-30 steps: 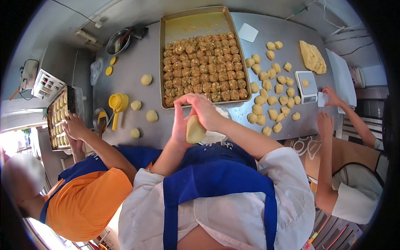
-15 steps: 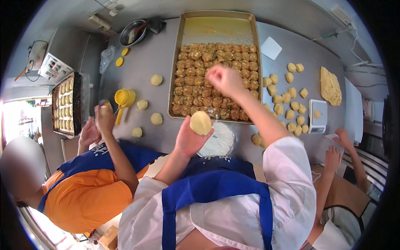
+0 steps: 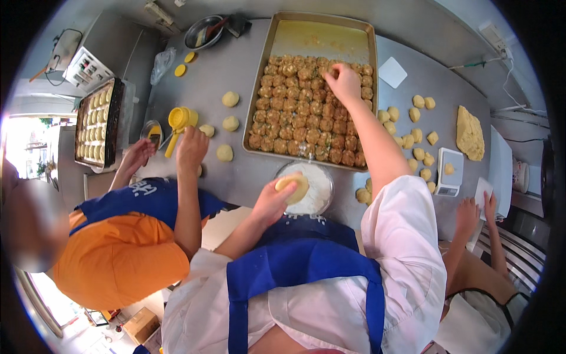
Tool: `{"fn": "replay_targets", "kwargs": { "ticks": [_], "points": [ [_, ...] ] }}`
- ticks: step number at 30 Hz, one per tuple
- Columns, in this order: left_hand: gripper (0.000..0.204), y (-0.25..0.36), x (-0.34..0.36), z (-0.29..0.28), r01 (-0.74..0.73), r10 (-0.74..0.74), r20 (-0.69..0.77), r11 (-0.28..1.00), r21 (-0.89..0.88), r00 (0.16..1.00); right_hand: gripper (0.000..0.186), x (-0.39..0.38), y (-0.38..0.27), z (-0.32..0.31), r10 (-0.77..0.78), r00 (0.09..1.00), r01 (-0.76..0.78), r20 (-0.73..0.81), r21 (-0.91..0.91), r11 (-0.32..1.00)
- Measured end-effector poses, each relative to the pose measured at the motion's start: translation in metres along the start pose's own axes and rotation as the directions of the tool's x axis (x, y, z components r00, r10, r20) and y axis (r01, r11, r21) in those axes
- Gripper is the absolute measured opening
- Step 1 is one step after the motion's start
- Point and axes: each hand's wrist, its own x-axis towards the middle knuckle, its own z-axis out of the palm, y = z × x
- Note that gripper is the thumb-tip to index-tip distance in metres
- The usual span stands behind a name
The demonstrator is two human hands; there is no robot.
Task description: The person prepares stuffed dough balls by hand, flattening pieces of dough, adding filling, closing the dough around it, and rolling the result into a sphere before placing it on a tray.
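head view: two hands busy at a steel table (image 3: 236, 71)
left hand (image 3: 272, 200): cupped under a flattened dough disc (image 3: 293, 186), just over the flour bowl (image 3: 321, 194)
right hand (image 3: 343, 82): fingertips pinching a brown filling ball (image 3: 333, 73) in the baking tray (image 3: 262, 76)
dough feel: soft, light, probably tacky, so cradle it from below
filling ball: looks crumbly, pinch its sides gently

Bakery kitchen: steel worktable (image 3: 236, 171), filling-ball tray (image 3: 268, 53), dough pieces (image 3: 230, 99).

A yellow press mould (image 3: 178, 120) lay on the steel surface (image 3: 236, 71); a small scale (image 3: 450, 172) stood beside a dough slab (image 3: 470, 133); a metal bowl (image 3: 203, 32) sat far back.
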Motion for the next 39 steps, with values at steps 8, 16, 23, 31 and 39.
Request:
{"fn": "replay_targets", "kwargs": {
  "ticks": [8,16,23,31,39],
  "points": [
    [0.037,0.006,0.004,-0.006,0.129,-0.108,0.092,0.953,-0.273,0.99,0.032,-0.202,-0.109,-0.086,-0.259,0.955,0.137,0.142,0.564,0.815],
    [0.04,-0.004,-0.019,0.001,0.295,-0.225,0.452,0.951,-0.092,0.863,0.051,-0.288,-0.114,-0.078,-0.201,0.957,0.003,0.208,0.689,0.725],
    [0.04,0.003,-0.027,0.014,0.107,-0.038,0.447,0.986,-0.13,0.893,0.042,-0.303,-0.147,-0.074,-0.045,0.984,0.157,-0.171,0.729,0.666],
    [0.038,0.006,-0.021,0.02,0.078,0.032,0.357,0.954,-0.291,0.934,0.039,-0.281,-0.16,-0.066,-0.113,0.961,0.237,-0.251,0.544,0.805],
    [0.04,0.018,-0.054,0.034,-0.034,0.077,0.357,0.991,-0.126,0.931,0.031,-0.264,-0.156,-0.094,-0.385,0.917,0.376,-0.104,0.545,0.749]
  ]
}}
